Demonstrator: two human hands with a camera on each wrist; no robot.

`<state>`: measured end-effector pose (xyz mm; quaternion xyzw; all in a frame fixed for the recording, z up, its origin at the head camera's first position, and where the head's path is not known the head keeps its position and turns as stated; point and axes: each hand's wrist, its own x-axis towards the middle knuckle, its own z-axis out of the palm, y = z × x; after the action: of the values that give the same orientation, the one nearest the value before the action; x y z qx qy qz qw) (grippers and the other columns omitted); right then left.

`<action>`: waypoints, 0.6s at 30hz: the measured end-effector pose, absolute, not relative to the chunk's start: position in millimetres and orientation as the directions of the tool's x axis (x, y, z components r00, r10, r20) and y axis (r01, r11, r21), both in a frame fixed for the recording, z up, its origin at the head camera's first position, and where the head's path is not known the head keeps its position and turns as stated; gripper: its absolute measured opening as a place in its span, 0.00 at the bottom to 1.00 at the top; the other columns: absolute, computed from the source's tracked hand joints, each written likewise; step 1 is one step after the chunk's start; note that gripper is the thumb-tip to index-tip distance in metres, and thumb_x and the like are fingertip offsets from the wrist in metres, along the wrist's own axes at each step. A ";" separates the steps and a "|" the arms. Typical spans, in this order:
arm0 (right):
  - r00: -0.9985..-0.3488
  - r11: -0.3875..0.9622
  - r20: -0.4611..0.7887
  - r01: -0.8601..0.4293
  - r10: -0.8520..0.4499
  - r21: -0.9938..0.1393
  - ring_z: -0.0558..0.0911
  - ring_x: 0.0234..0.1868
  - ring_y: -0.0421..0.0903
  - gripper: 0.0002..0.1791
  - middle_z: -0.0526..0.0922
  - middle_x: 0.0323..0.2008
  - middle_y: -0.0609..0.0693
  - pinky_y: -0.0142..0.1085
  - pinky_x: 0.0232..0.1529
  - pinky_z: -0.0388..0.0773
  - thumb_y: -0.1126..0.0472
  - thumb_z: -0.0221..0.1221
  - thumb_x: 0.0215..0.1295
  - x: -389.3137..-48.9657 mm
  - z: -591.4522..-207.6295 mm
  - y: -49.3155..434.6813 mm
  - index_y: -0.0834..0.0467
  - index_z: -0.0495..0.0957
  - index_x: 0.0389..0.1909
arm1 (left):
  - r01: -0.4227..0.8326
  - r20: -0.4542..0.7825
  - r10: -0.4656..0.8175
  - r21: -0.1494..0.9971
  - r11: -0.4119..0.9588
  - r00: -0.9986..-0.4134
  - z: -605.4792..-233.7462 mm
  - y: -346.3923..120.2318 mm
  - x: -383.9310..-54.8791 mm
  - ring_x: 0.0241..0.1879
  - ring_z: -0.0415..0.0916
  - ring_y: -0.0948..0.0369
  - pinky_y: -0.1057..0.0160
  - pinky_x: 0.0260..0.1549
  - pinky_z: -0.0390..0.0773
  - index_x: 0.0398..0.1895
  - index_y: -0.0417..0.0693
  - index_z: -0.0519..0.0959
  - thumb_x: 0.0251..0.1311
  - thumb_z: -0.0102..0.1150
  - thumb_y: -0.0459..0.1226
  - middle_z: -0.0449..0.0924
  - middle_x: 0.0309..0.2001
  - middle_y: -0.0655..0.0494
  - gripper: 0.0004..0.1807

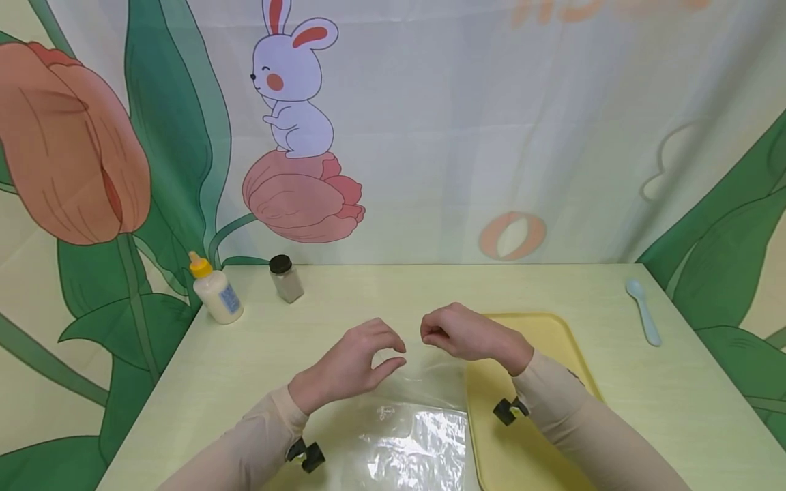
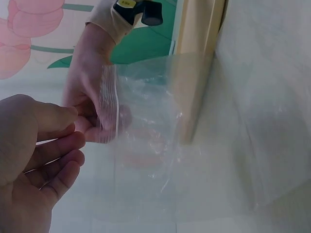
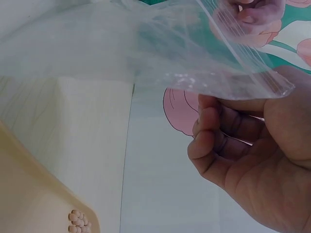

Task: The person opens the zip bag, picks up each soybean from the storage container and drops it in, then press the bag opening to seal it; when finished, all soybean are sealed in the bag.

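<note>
A clear zip-top plastic bag [image 2: 146, 116] hangs between my hands, its ridged mouth turned toward the left hand in the left wrist view. My right hand [image 1: 469, 334] pinches it near one end of the zip strip, which crosses the thumb in the right wrist view [image 3: 243, 73]. My left hand [image 1: 362, 358] is held up opposite, thumb and fingers bent with a gap between them, just short of the bag's mouth. Beneath the hands, a glossy clear plastic sheet or bag [image 1: 417, 443] lies flat on the table.
A yellow tray [image 1: 565, 341] lies under my right forearm; small round beige lumps [image 3: 79, 221] show at its corner. A white squeeze bottle [image 1: 217, 296] and a black-lidded jar [image 1: 286, 279] stand back left. A pale blue spoon [image 1: 643, 314] lies far right.
</note>
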<state>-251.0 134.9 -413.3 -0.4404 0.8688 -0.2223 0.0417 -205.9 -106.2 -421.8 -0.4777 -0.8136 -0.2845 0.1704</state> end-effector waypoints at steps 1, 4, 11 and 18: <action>-0.608 0.512 0.125 -0.748 -0.784 -0.423 0.69 0.24 0.33 0.09 0.74 0.24 0.40 0.28 0.30 0.70 0.64 0.58 0.68 -250.8 -413.5 134.9 0.55 0.78 0.26 | 0.871 0.548 0.677 0.301 0.388 -0.491 -422.6 -106.7 -207.3 0.39 0.76 0.64 0.68 0.40 0.78 0.35 0.47 0.82 0.56 0.68 0.34 0.82 0.34 0.59 0.05; -0.605 0.507 0.124 -0.748 -0.787 -0.429 0.69 0.24 0.33 0.08 0.75 0.24 0.40 0.28 0.30 0.71 0.64 0.58 0.68 -250.6 -414.4 135.1 0.58 0.79 0.27 | 0.863 0.546 0.669 0.301 0.405 -0.504 -426.0 -108.0 -212.1 0.40 0.77 0.64 0.67 0.42 0.78 0.35 0.47 0.82 0.55 0.68 0.35 0.82 0.35 0.59 0.06; -0.599 0.498 0.119 -0.745 -0.792 -0.444 0.69 0.24 0.32 0.08 0.76 0.25 0.40 0.27 0.29 0.71 0.64 0.58 0.68 -251.6 -417.5 136.4 0.57 0.79 0.28 | 0.809 0.510 0.629 0.333 0.484 -0.586 -436.8 -110.5 -223.2 0.43 0.76 0.63 0.64 0.44 0.78 0.35 0.50 0.82 0.55 0.69 0.37 0.80 0.38 0.61 0.06; -0.600 0.498 0.121 -0.746 -0.791 -0.442 0.69 0.24 0.33 0.08 0.76 0.25 0.40 0.27 0.30 0.71 0.64 0.58 0.68 -251.7 -417.6 138.1 0.57 0.79 0.28 | 0.805 0.474 0.654 0.413 0.426 -0.590 -443.9 -112.3 -231.8 0.43 0.77 0.65 0.64 0.45 0.78 0.34 0.51 0.84 0.58 0.67 0.38 0.81 0.37 0.63 0.03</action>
<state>-251.7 138.1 -417.6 -0.4448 0.8641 -0.2304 0.0488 -231.8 -112.3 -443.9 -0.4364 -0.8357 -0.3106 0.1212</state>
